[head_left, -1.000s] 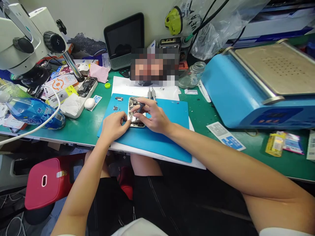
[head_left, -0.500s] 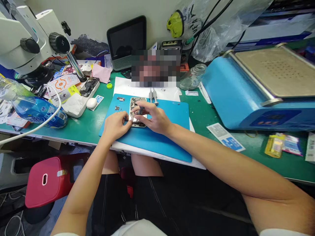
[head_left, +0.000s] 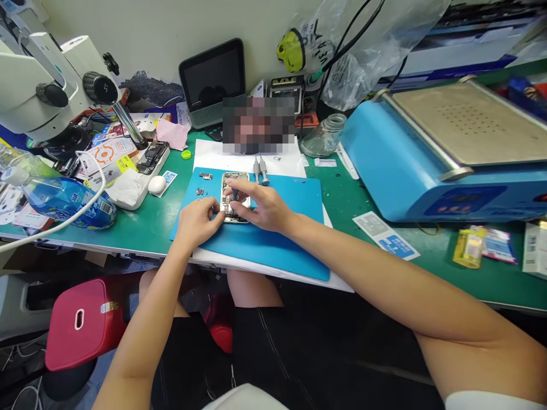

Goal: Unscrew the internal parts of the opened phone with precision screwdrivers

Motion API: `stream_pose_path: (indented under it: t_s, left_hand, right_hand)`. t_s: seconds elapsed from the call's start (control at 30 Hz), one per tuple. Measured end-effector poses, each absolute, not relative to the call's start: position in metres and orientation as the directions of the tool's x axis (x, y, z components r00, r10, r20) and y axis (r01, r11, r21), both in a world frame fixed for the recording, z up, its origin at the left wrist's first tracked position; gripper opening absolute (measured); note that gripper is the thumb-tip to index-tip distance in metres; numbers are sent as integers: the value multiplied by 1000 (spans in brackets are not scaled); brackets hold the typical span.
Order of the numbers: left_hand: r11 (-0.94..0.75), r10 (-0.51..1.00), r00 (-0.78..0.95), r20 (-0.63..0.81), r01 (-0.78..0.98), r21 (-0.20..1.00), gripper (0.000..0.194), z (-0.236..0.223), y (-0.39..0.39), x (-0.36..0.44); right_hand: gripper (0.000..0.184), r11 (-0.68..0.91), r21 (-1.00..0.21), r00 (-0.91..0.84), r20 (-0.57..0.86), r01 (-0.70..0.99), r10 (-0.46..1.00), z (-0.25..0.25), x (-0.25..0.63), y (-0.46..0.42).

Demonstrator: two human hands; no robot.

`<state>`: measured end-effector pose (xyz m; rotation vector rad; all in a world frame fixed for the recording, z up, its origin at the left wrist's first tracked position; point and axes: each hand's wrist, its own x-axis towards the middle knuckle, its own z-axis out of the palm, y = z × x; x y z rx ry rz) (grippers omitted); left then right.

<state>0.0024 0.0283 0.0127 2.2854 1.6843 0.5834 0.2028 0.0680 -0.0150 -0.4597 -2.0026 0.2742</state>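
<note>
While the right hand (head_left: 264, 205) is pinching a short, dark grey, cylindrical screwdriver (head_left: 234, 194) between its bent fingers and thumb, the left hand (head_left: 197, 221) is curling at the lower left edge of an opened, rectangular phone with a pale metal frame (head_left: 226, 200); whether its fingertips are gripping that edge, I cannot tell. Inside the frame, glossy dark and silvery parts are showing in a crowded, uneven surface. The phone is lying flat on a smooth, matte blue work mat (head_left: 256, 247), directly below the pinched screwdriver and just right of the left thumb; the tool's tip is too small to make out. Two small metallic parts (head_left: 205, 176) are resting on the mat to the phone's left, and two slender grey metal tools with tapered tips (head_left: 262, 171) are lying just beyond its upper right corner, reaching onto a flat white sheet (head_left: 209, 151).
</note>
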Motion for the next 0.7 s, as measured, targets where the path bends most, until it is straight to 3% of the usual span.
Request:
stream_pose_path:
  t_s: [0.27, 0.7]
  left_hand:
    - [-293, 955, 242, 171, 860, 418, 14, 12, 27, 4]
    - [-300, 953, 249, 175, 856, 422, 12, 13, 27, 4]
  right_hand:
    - [55, 902, -377, -398, 809, 212, 432, -16, 204, 69]
    - [50, 846, -472, -334, 778, 248, 532, -14, 207, 64]
